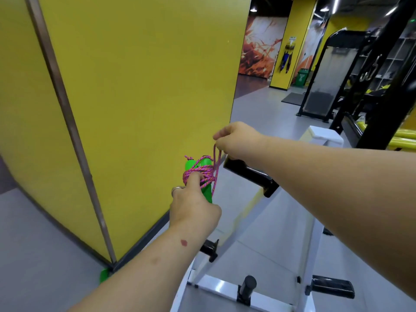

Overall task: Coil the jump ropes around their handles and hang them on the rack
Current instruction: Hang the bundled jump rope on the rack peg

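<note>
Two green jump-rope handles (203,164) stand side by side, wrapped with several turns of pink braided rope (198,174). My left hand (193,203), a ring on one finger, grips the handles from below, its fingertips pressed on the coils. My right hand (236,139) is above and to the right, pinching a short loop of the pink rope that runs up from the coil. The white rack (315,235) with black pegs (247,173) stands just right of the handles, below my right forearm.
A big yellow wall panel (135,86) fills the left, its corner close behind the handles. A green object (104,275) lies on the grey floor at the wall's base. Black gym machines (337,75) and yellow rollers (403,137) stand at the right.
</note>
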The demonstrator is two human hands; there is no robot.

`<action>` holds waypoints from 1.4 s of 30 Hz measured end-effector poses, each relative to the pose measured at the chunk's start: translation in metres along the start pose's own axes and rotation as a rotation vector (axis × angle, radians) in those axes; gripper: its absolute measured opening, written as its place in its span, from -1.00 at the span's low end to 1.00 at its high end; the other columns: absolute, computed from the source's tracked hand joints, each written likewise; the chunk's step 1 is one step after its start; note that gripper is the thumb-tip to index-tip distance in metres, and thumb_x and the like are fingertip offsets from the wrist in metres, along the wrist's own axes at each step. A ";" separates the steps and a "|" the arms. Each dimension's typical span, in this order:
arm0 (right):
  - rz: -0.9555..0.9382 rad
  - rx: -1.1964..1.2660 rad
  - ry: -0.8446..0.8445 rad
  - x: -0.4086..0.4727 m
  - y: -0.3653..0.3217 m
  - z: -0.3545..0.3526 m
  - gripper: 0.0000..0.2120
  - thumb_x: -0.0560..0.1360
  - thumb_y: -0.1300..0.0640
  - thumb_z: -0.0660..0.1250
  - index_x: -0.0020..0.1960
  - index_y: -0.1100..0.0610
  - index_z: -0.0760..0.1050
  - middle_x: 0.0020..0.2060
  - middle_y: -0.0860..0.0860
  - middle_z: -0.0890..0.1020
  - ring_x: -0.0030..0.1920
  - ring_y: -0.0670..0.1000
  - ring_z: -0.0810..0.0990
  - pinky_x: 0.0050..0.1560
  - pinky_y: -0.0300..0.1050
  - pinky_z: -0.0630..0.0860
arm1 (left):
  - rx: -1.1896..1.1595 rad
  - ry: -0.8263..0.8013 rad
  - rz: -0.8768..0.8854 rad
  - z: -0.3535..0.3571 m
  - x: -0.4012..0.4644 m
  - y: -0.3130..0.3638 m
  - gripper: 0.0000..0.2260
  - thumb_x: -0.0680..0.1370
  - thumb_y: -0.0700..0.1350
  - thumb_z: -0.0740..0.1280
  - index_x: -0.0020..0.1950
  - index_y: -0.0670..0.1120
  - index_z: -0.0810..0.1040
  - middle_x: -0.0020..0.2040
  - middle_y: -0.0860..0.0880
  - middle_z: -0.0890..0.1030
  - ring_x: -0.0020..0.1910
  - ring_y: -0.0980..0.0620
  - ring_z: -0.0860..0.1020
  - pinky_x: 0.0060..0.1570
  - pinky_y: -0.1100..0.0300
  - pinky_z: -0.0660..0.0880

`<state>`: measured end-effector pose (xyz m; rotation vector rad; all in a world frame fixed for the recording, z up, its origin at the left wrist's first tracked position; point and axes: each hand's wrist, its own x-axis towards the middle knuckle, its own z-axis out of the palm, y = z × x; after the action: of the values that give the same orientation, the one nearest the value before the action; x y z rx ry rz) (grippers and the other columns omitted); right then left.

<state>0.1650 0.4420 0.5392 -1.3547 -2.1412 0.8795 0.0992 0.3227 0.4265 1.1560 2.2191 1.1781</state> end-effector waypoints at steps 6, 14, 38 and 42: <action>0.031 0.484 -0.231 -0.041 -0.049 0.009 -0.79 0.56 0.33 0.11 -0.03 0.08 0.45 -0.29 0.08 0.51 -0.32 -0.01 0.58 -0.36 -0.20 0.30 | 0.159 0.100 0.079 -0.086 -0.025 -0.009 -0.43 0.37 -0.21 0.33 0.27 0.30 0.39 0.15 -0.03 0.34 -0.11 -0.08 0.51 -0.15 0.12 0.43; 0.054 0.595 -0.398 -0.128 -0.127 -0.031 -0.73 0.55 0.42 0.22 0.08 0.12 0.55 -0.30 0.07 0.56 -0.42 -0.10 0.48 -0.37 -0.23 0.19 | 0.384 0.178 0.296 -0.179 -0.111 0.036 -0.42 0.38 -0.25 0.28 0.24 0.32 0.41 0.21 0.01 0.22 -0.20 -0.14 0.57 -0.15 -0.02 0.59; -0.369 0.766 -0.207 -0.364 -0.211 -0.170 -0.65 0.49 0.54 0.25 0.15 0.26 0.62 -0.15 0.10 0.60 -0.24 -0.01 0.64 -0.21 -0.19 0.60 | 0.015 0.181 0.413 -0.320 -0.307 0.169 -0.58 0.52 -0.21 0.26 0.25 0.24 0.35 0.10 0.03 0.38 -0.13 0.10 0.50 -0.47 0.35 0.45; -0.414 0.768 -0.087 -0.380 -0.206 -0.178 -0.80 0.49 0.39 0.40 0.08 0.22 0.63 -0.16 0.11 0.69 -0.13 0.03 0.70 -0.06 -0.13 0.66 | -0.024 0.204 0.440 -0.325 -0.327 0.172 -0.45 0.48 -0.21 0.26 0.32 0.33 0.29 0.12 0.00 0.49 -0.13 0.09 0.54 -0.48 0.41 0.36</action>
<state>0.3128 0.0804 0.7953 -0.4799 -1.7370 1.3865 0.1698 -0.0513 0.7387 1.6355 2.1449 1.5491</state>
